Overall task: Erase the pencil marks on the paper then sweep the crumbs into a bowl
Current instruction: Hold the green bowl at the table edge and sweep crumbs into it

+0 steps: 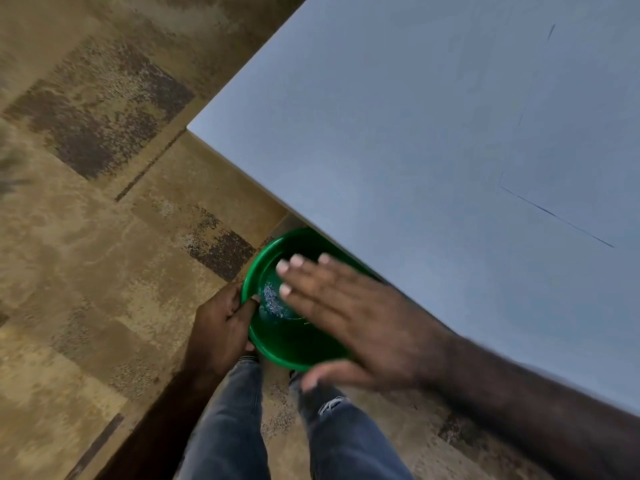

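Two hands at work below the table edge. Nearest, left hand [221, 327] curled round the rim of green bowl [277, 341], thumb hooked inside, holding it just under the table [381, 133] lip. Right hand [349, 313] flat, fingers straight and together, gripping nothing, reaching across the bowl's mouth from the table side. Crumbs [272, 301] gathered in the bowl's bottom, directly beneath those fingertips. Farther off, paper [571, 168] lying flat, well apart to the right; whether faint marks remain, hard to tell. Sweeping probably close to done.
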A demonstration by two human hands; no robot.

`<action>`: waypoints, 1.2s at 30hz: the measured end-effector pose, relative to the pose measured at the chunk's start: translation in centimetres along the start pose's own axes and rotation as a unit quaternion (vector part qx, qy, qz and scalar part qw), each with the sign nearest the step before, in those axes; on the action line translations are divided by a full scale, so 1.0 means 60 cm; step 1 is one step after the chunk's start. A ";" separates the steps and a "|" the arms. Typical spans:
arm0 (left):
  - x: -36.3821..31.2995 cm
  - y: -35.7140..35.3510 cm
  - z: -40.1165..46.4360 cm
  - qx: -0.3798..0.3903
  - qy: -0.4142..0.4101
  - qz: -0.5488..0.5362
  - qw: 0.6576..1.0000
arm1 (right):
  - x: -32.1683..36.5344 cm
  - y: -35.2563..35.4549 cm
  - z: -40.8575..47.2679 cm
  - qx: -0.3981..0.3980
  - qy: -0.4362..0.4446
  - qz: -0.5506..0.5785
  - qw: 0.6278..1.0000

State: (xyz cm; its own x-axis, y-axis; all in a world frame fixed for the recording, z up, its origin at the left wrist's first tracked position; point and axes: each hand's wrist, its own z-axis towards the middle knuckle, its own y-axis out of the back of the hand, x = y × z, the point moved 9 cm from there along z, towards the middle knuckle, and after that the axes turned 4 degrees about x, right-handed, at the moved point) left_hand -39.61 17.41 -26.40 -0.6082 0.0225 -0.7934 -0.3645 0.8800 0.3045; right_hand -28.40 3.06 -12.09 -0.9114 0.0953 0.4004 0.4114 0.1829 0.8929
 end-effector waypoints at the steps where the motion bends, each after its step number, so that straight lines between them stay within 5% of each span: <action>1: 0.003 -0.002 0.000 0.003 0.008 -0.013 1.000 | -0.020 0.022 0.003 -0.041 -0.025 0.009 0.999; 4: 0.010 0.000 -0.001 -0.002 0.024 -0.038 0.999 | -0.088 0.071 0.009 -0.126 -0.131 -0.062 0.981; 8: 0.015 -0.001 -0.002 -0.002 0.026 -0.054 0.998 | -0.127 0.050 0.022 -0.076 -0.225 -0.116 0.964; 21: 0.018 0.012 0.005 -0.005 0.022 -0.054 0.998 | 0.011 -0.055 0.009 0.013 -0.008 -0.030 0.999; 26: 0.024 0.012 0.009 0.000 0.024 -0.046 0.999 | 0.002 -0.049 -0.008 -0.049 -0.058 0.008 0.997; 31: 0.028 0.016 0.010 0.001 0.017 -0.033 0.999 | -0.029 0.049 -0.030 -0.259 -0.127 0.050 0.956; 33: 0.029 0.016 0.011 0.003 0.020 -0.033 0.999 | -0.069 0.073 -0.032 -0.266 -0.193 0.000 0.944; 36: 0.032 0.015 0.014 0.007 0.026 -0.033 0.999 | -0.134 0.064 -0.031 -0.173 -0.307 -0.072 0.933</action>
State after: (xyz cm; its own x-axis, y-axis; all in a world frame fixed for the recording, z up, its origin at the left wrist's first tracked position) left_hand -40.53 18.61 -28.10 -0.6191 -0.0604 -0.7830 -0.3950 0.8857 0.2440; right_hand -19.54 1.15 -11.50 -0.7350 0.6557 0.1726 0.1596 -0.0800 0.9839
